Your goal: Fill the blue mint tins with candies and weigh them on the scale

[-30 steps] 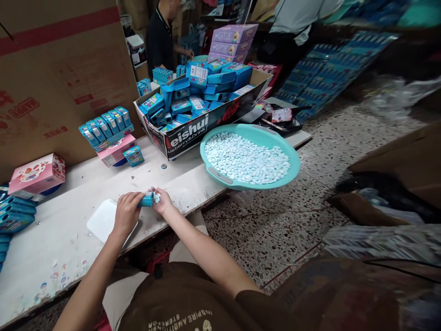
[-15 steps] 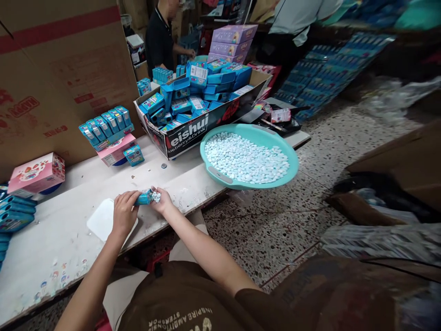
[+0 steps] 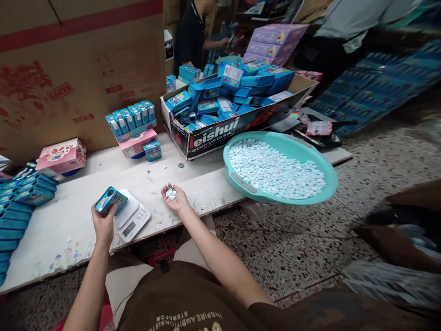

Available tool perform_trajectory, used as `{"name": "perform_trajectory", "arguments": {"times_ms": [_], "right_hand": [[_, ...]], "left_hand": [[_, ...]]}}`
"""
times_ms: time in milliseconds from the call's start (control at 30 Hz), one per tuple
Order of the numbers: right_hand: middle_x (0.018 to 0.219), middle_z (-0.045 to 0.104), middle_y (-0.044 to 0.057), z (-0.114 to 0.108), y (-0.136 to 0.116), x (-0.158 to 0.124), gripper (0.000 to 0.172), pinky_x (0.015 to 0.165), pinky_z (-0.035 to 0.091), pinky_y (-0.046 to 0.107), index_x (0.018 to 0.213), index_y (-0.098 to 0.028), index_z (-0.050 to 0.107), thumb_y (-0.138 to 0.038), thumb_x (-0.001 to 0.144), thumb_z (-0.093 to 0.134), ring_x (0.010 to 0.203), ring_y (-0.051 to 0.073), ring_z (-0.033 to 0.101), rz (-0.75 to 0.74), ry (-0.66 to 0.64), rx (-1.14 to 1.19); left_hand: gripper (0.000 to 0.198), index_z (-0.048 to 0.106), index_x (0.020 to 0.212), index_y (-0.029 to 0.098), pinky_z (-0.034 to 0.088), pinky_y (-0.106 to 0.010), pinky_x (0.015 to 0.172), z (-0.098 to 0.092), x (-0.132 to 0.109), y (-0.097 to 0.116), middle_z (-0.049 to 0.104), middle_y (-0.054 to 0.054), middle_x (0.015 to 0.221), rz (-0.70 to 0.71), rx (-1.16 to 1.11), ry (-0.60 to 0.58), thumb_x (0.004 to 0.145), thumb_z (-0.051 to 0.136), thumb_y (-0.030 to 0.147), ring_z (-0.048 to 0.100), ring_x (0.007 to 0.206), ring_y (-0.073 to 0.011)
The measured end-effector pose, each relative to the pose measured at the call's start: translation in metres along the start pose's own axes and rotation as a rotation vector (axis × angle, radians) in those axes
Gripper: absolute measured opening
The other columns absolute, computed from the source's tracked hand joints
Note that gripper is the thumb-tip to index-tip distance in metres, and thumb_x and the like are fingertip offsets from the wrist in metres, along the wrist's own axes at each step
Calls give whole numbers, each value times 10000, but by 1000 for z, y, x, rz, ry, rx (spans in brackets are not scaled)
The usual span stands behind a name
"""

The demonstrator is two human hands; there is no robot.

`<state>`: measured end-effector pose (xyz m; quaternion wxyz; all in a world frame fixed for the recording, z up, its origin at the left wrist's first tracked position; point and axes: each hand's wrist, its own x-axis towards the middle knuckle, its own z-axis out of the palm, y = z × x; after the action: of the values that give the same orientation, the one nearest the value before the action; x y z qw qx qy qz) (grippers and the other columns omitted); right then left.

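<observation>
My left hand (image 3: 103, 224) grips a small blue candy box (image 3: 110, 201), tilted, with a dark round opening on its top. The box is over the left side of a white digital scale (image 3: 140, 219) and hides part of its plate. Cupped palm up over the table, my right hand (image 3: 179, 202) holds a small heap of pale blue candies (image 3: 171, 193). To its right, a turquoise basin (image 3: 329, 184) contains many more pale candies (image 3: 275, 168). A lone blue box (image 3: 152, 151) stands beyond the scale, beside a pink box (image 3: 138, 143) topped by a row of blue boxes (image 3: 132, 118).
A carton (image 3: 213, 138) heaped with blue boxes stands at the back of the table (image 3: 79, 197). Stacked blue boxes (image 3: 14, 225) and a pink box (image 3: 62, 156) are at left, before a large cardboard box (image 3: 82, 59). A person in dark clothing (image 3: 189, 34) is behind.
My hands have moved apart. The left has carried the blue box left and turned its top up; the right has withdrawn with candies in its palm. The view has shifted left.
</observation>
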<state>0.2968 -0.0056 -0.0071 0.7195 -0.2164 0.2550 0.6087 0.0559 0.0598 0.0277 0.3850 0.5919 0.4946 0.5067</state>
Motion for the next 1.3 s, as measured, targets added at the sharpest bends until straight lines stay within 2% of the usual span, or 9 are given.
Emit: {"name": "perform_trajectory", "arguments": {"times_ms": [167, 300, 400, 500, 633, 733, 833, 1000, 1300], "right_hand": [[610, 621, 28, -2, 3, -2, 320, 648, 558, 259, 718, -147, 580, -214, 924, 345, 610, 112, 622, -8, 21, -7], [611, 621, 23, -7, -3, -3, 318, 648, 558, 255, 705, -150, 582, -194, 915, 348, 612, 107, 619, -30, 27, -15], [619, 627, 25, -12, -22, -5, 316, 663, 557, 260, 697, -151, 585, -195, 910, 356, 631, 108, 623, -78, 14, -22], [643, 642, 31, -17, -49, -9, 334, 691, 557, 261, 691, -155, 589, -213, 914, 347, 668, 110, 635, -158, -18, -34], [679, 661, 37, -21, -78, -18, 355, 744, 556, 274, 716, -154, 608, -237, 925, 333, 721, 115, 647, -219, -61, -25], [684, 668, 43, -28, -83, -23, 365, 744, 559, 273, 718, -149, 616, -232, 928, 328, 721, 116, 652, -175, -55, -47], [692, 676, 49, -39, -82, -28, 364, 740, 564, 270, 721, -144, 623, -224, 925, 332, 721, 119, 662, -114, -31, -73], [709, 687, 19, -58, -84, -33, 311, 772, 567, 268, 749, -178, 631, -188, 899, 359, 750, 99, 669, -124, -39, -142], [672, 667, -8, -74, -65, -31, 206, 634, 575, 210, 728, -172, 582, -151, 862, 426, 664, 88, 669, -80, 24, -161]], "left_hand": [[571, 419, 1099, 197, 481, -369, 877, -14, -2, -8, 575, -56, 1010, -39, 58, -31, 659, 724, 395, 599, 927, -173], [757, 367, 1240, 188, 330, -469, 1046, -17, -14, 17, 431, -139, 1269, 358, 430, 148, 624, 757, 390, 420, 1221, -268], [662, 420, 1197, 195, 304, -508, 1048, -3, -24, 46, 448, -141, 1234, 685, 626, 221, 643, 750, 343, 397, 1219, -301], [446, 466, 1164, 206, 374, -460, 997, 43, -27, 62, 545, -100, 1097, 826, 630, -152, 760, 636, 291, 488, 1105, -261], [399, 485, 1205, 157, 409, -419, 971, 137, -12, 56, 546, -136, 1187, 658, 704, -681, 822, 534, 259, 482, 1130, -261], [434, 464, 1231, 97, 373, -440, 992, 200, 10, 40, 461, -198, 1305, 509, 771, -706, 803, 514, 153, 428, 1202, -291], [341, 532, 1138, 60, 393, -427, 943, 236, 28, 21, 510, -226, 1228, 421, 802, -679, 808, 452, 83, 454, 1164, -296], [266, 638, 839, 73, 447, -349, 788, 236, 12, 3, 618, -179, 935, 298, 782, -650, 838, 372, 60, 564, 930, -237], [191, 633, 969, 178, 446, -291, 829, 203, -94, 37, 663, -50, 915, 458, 489, -603, 887, 471, 237, 547, 896, -156]]}}
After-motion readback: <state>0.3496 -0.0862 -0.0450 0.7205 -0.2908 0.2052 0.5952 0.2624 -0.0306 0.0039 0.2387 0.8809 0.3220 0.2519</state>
